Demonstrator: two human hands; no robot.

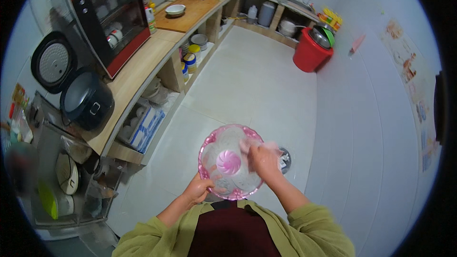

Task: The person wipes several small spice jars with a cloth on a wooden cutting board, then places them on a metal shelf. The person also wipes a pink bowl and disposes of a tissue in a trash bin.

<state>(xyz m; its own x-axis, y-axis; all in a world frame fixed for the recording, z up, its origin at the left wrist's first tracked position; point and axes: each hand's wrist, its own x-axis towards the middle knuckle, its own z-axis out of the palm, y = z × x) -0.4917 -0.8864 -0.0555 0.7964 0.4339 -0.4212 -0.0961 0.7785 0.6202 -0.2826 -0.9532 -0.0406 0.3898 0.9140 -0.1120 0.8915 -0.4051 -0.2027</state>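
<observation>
A clear fruit plate with a pink scalloped rim and a pink swirled centre is held before my body, above the floor. My left hand grips its lower left rim, thumb on top; some fingers show through the clear material underneath. In my right hand is a pink cloth, pressed against or just over the plate's right side. That hand and the cloth are blurred. Behind my right wrist, a round dark bin or bucket with white bits inside is partly hidden.
On the left counter stand an open rice cooker, a red-framed dish cabinet and a white bowl on a wooden board. A red bucket stands by the right wall. At lower left is a metal rack with pans.
</observation>
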